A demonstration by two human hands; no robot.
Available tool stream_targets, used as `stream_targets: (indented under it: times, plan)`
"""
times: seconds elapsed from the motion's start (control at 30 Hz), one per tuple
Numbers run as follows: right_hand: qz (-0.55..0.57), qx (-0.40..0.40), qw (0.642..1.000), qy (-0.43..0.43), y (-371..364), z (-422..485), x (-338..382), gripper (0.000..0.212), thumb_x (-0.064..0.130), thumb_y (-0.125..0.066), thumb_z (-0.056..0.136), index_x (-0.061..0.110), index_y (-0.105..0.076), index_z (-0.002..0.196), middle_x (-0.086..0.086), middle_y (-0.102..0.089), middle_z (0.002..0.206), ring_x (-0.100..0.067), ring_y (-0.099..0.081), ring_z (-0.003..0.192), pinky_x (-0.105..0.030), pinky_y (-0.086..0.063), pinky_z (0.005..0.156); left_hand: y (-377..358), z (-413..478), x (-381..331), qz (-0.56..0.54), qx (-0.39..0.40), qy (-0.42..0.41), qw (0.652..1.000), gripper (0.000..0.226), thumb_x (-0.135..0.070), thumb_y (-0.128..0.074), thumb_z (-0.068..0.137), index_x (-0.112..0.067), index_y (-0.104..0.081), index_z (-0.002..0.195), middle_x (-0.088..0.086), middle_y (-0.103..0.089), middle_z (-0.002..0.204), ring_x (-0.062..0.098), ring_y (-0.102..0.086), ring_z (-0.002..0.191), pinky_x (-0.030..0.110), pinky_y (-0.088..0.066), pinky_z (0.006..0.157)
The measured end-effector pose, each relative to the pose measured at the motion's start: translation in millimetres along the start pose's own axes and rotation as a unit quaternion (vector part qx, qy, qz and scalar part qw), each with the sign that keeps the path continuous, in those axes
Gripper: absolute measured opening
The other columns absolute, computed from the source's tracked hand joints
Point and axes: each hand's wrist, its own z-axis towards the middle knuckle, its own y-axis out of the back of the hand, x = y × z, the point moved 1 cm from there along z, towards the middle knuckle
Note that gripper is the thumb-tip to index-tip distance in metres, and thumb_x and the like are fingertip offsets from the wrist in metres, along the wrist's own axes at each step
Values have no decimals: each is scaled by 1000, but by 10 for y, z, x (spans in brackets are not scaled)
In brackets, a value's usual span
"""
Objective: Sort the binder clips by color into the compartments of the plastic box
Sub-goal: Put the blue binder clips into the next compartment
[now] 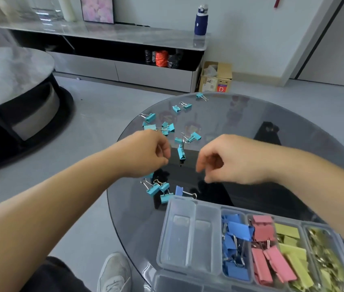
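Several teal binder clips (162, 127) lie scattered on the round glass table (240, 114). More teal clips (156, 189) and one blue clip (179, 190) lie just beyond the clear plastic box (168, 228). Its two left compartments (177, 234) are empty; the others hold blue clips (236, 245), pink clips (268, 249), yellow clips (293, 253) and gold clips (324, 260). My left hand (146, 154) is curled shut above the table, and nothing shows inside it. My right hand (230, 159) hangs with loose fingers pointing down, holding nothing. A teal clip (181, 152) stands upright between the two hands.
The table's left edge curves close to the clips. My shoe (114, 272) is on the floor below it. A low round coffee table (9, 76) stands at the left, with a TV cabinet (124, 49), a cardboard box (216, 77) and a blue bottle (201, 20) behind.
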Motion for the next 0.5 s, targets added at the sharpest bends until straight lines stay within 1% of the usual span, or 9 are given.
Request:
stream_targets:
  times: [0.1, 0.17, 0.23, 0.33, 0.4, 0.5]
  plan:
    - [-30, 22, 999, 30, -167, 214, 110, 30, 55, -78, 76, 35, -67, 95, 16, -67, 79, 1, -62, 73, -23, -50, 64, 27, 24, 58, 40, 14, 5, 999, 9, -27, -71, 85, -30, -63, 82, -9, -65, 76, 4, -58, 62, 19, -40, 54]
    - [-42, 25, 998, 46, -269, 313, 159, 36, 60, -78, 72, 35, -64, 94, 14, -66, 79, 0, -61, 72, -27, -52, 65, 33, 19, 82, 56, 40, 3, 998, 13, -34, -74, 83, -31, -61, 84, -10, -65, 78, 5, -58, 66, 21, -41, 56]
    - [-47, 30, 996, 66, -338, 372, 171, 31, 56, -79, 72, 37, -63, 91, 14, -64, 79, -1, -59, 72, -29, -52, 65, 22, -1, 83, 67, 78, -8, 995, 19, -42, -75, 80, -32, -60, 87, -11, -65, 80, 5, -59, 69, 24, -44, 59]
    - [-56, 42, 994, 79, -332, 398, 121, 22, 49, -79, 77, 36, -64, 88, 14, -63, 81, 0, -58, 72, -23, -48, 61, -12, -29, 62, 87, 111, -27, 990, 26, -47, -76, 78, -35, -58, 93, -13, -63, 85, 3, -58, 72, 24, -46, 62]
    - [-59, 40, 995, 63, -280, 394, 50, 20, 43, -79, 79, 35, -62, 85, 15, -62, 82, 0, -58, 72, -22, -46, 61, -27, -31, 39, 86, 108, -37, 990, 24, -47, -74, 80, -36, -58, 93, -13, -62, 85, 3, -57, 72, 22, -43, 60]
    - [-61, 14, 998, 32, -231, 356, -84, 26, 38, -78, 79, 33, -53, 76, 15, -60, 79, 0, -56, 70, -22, -43, 59, -40, -10, -18, 68, 101, -44, 992, 15, -44, -70, 85, -36, -57, 88, -13, -63, 81, 3, -57, 70, 19, -39, 58]
